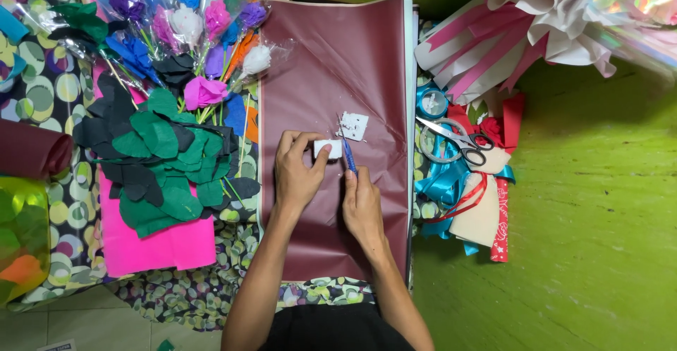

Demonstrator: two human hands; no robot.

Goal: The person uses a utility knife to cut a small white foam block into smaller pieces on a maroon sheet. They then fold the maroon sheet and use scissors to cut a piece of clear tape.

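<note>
A green floor (pixel 585 203) is spread with a patterned cloth (pixel 49 90), a dark red paper sheet (pixel 331 55), paper flowers (pixel 197 34), green leaf cutouts (pixel 166 161), scissors (pixel 455 139) and blue ribbon (pixel 441 178); the left hand (pixel 297 171) reaches forward over the sheet, fingers pinching a small white block (pixel 328 148) at its centre. The right hand (pixel 361 203) lies just beside it, closed around a blue cutter (pixel 349 157) whose tip touches the block; a white scrap (pixel 354 125) sits just beyond

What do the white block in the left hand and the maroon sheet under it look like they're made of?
The white block in the left hand looks like craft foam: matte, chalky, with white crumbs and a rough offcut beside it. The right hand holds a blue cutter against it. The maroon sheet looks like smooth wrapping paper with a faint sheen and soft creases, though thin plastic film is possible.
</note>
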